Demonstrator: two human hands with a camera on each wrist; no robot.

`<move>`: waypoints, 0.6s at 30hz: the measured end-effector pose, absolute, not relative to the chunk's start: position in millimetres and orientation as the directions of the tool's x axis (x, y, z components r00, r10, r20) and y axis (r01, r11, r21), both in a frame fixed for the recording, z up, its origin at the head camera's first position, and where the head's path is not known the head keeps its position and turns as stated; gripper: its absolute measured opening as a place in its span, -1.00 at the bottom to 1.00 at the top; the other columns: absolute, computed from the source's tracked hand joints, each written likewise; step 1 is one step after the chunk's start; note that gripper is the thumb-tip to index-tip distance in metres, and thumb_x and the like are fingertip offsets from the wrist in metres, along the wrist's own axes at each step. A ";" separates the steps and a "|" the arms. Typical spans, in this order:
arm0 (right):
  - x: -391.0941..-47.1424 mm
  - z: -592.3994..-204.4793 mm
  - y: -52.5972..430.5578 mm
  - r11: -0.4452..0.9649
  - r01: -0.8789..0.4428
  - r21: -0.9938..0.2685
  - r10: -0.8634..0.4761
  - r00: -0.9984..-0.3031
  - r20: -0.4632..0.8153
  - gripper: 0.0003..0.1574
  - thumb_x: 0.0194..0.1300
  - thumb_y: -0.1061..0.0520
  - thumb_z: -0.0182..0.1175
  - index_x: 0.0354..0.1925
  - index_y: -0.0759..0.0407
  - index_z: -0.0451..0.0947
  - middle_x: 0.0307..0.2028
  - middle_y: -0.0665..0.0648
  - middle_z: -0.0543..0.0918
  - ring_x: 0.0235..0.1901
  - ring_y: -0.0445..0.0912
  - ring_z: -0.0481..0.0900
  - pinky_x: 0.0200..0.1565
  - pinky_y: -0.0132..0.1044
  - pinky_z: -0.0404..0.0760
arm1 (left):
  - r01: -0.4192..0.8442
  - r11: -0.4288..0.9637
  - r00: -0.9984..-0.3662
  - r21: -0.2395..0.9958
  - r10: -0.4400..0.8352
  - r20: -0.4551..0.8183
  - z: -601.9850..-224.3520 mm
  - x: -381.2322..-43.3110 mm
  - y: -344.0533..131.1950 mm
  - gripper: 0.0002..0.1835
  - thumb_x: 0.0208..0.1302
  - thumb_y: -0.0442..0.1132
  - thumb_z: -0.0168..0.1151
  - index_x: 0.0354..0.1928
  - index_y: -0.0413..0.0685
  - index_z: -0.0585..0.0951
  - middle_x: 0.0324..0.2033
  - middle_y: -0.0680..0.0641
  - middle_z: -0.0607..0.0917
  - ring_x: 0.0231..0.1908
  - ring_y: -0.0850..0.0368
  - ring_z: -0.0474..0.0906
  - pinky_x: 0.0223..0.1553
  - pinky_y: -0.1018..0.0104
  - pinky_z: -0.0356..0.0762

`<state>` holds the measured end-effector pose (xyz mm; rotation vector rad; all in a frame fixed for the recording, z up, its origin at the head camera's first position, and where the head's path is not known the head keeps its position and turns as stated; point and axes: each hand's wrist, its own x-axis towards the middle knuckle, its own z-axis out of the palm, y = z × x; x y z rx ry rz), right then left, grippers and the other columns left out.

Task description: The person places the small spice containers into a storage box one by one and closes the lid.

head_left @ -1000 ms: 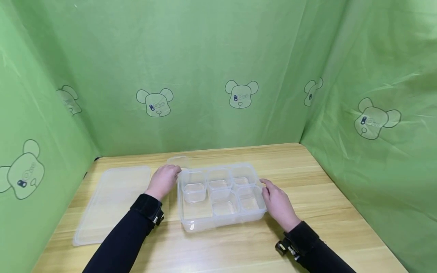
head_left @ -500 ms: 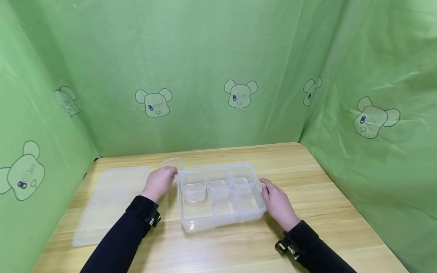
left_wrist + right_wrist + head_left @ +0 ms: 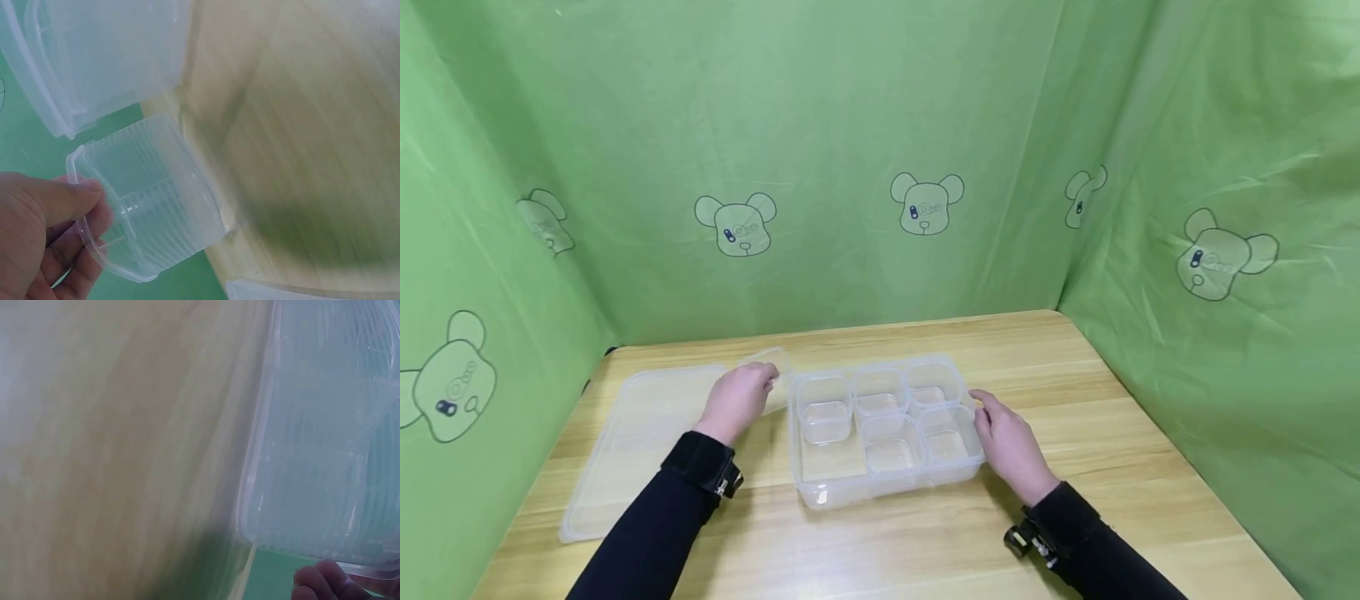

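My left hand (image 3: 741, 398) pinches the rim of a small clear plastic container (image 3: 156, 194) between thumb and fingers. In the left wrist view the container's ribbed walls show, and in the head view it is partly hidden behind the hand. To its right, a large clear plastic box (image 3: 835, 492) stands on the table with several small containers (image 3: 891, 446) inside; its front-left part holds none. My right hand (image 3: 1015, 446) grips the box's right end, with the fingertips (image 3: 315, 578) at the rim in the right wrist view.
A large flat translucent lid (image 3: 632, 450) lies on the wooden table (image 3: 880, 550), left of the box and under the left forearm's far side. Green cloth (image 3: 835, 108) with bear heads walls in the table's back and sides.
My left hand has moved left, away from the box, taking the small container with it. The right hand and the large box have stayed in place.
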<state>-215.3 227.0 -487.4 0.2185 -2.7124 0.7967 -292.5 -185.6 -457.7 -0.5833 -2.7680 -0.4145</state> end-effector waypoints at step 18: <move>-216.7 -488.2 228.5 0.831 -0.217 -0.512 -0.062 -0.951 0.304 -0.55 0.54 0.21 -0.04 0.29 0.32 0.41 -0.56 0.02 0.40 -0.65 -0.16 0.30 -0.60 -0.31 0.34 | 0.453 0.868 -0.851 0.203 0.353 0.390 -430.1 -271.4 -191.2 -0.85 0.26 -0.45 0.29 -0.13 -0.23 0.68 -0.21 -0.19 0.74 -0.18 -0.15 0.69 -0.09 -0.05 0.63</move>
